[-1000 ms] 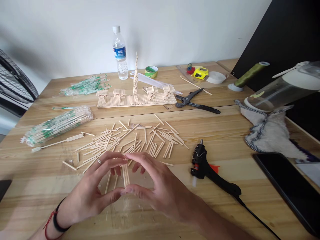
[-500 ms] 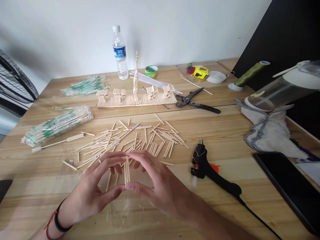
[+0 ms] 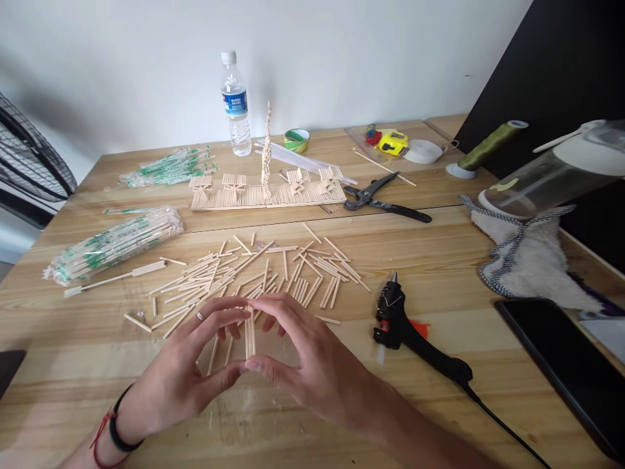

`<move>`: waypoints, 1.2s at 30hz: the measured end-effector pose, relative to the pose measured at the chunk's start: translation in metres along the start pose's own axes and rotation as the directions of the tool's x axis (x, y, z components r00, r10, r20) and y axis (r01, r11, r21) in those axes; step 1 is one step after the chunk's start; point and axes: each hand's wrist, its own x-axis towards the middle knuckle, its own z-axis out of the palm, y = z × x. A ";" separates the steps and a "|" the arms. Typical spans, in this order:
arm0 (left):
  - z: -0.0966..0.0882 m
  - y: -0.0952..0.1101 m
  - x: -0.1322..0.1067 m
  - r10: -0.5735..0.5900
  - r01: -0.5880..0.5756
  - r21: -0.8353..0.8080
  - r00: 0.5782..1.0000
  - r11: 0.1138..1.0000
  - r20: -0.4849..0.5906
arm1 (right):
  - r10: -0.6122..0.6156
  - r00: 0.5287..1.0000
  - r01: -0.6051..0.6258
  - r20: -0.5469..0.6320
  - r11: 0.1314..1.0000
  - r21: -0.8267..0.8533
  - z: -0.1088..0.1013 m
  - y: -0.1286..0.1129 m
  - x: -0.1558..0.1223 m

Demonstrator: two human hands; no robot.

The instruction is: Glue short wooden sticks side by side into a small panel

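A few short wooden sticks (image 3: 250, 335), side by side and upright in view, are pinched between both hands. My left hand (image 3: 195, 361) has its thumb at their lower end and its fingertips at the top; a ring sits on one finger. From the other side, my right hand (image 3: 312, 358) closes thumb and forefinger on the same ends. Loose cut sticks (image 3: 195, 286) lie scattered on the table just beyond the hands. Farther back stands a stick-built model (image 3: 278, 194), a flat deck with several small roofed pieces and a tall thin spire.
Right of my hands lies a black glue gun (image 3: 395, 319) with its cord, then a phone (image 3: 551, 365). Pliers (image 3: 375, 195) rest beside the model. A water bottle (image 3: 235, 107) stands behind it. Packed sticks (image 3: 117, 244) lie left, near a fan (image 3: 29, 150).
Hardly anything differs: both hands keep their pinch on the sticks. The view has shifted very slightly.
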 end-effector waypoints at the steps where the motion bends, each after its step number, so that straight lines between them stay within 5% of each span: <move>1: 0.000 0.000 0.000 -0.001 0.001 -0.002 1.000 1.000 0.004 | 0.000 1.000 0.000 -0.001 1.000 0.000 0.000 0.000 0.000; 36: 0.002 0.001 0.001 0.019 -0.018 -0.004 0.999 1.000 0.047 | 0.002 0.998 0.001 0.057 0.998 -0.059 0.000 -0.004 -0.001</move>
